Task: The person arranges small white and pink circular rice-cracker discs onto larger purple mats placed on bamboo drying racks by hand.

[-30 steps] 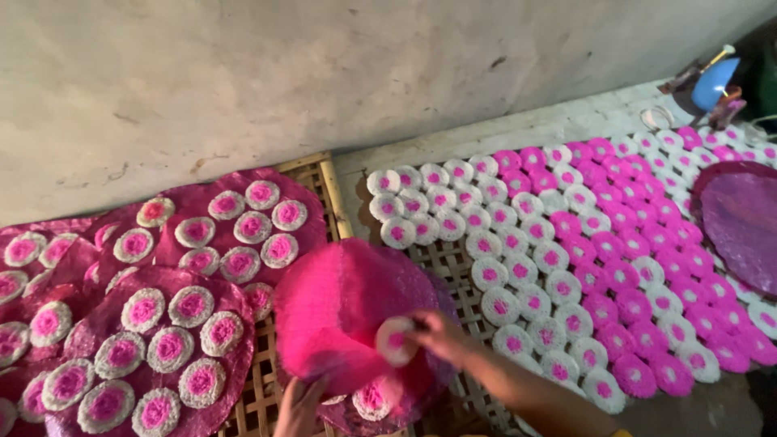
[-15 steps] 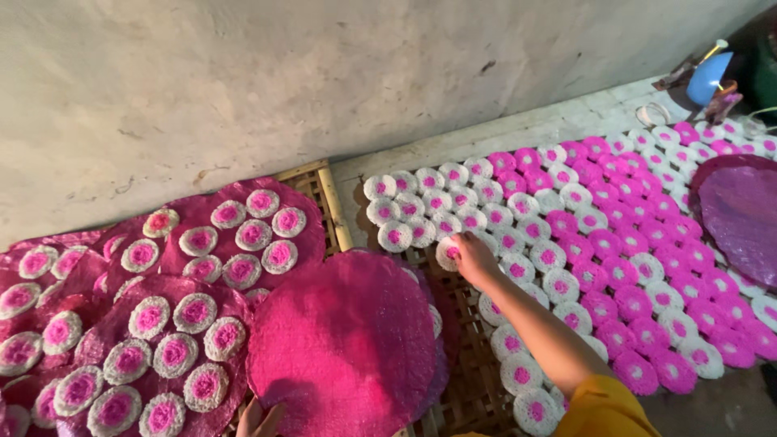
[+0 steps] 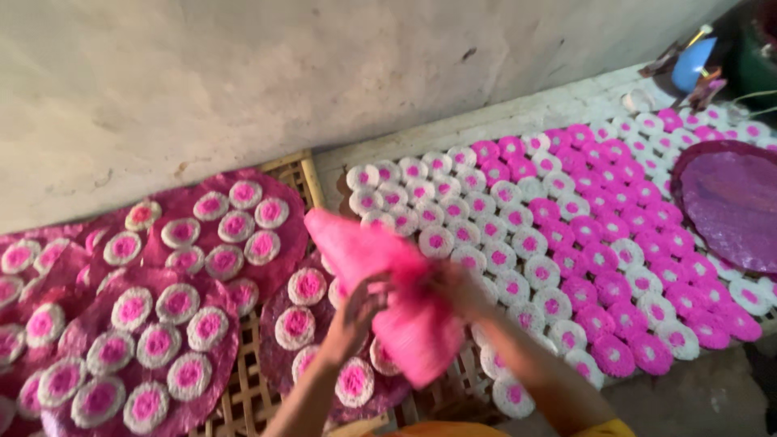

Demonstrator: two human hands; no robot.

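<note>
Both my hands grip a round pink woven mat [image 3: 388, 283], tilted steeply on edge above a bamboo rack. My left hand [image 3: 356, 311] holds its near left side and my right hand [image 3: 457, 287] holds its right side; both are motion-blurred. Under the mat lies a dark pink mat [image 3: 279, 360] carrying several white discs with pink centres [image 3: 295, 328]. To the right, rows of white-and-pink discs [image 3: 518, 243] cover the rack.
More dark pink mats loaded with discs [image 3: 154, 324] lie to the left on the bamboo rack [image 3: 295, 170]. An empty purple mat [image 3: 728, 202] rests at far right. A pale wall [image 3: 324, 65] runs along the back. A blue object [image 3: 692, 61] sits top right.
The pink mat lay flat while my right hand reached to the disc rows; now both hands hold it tilted up, and discs show on the mat beneath.
</note>
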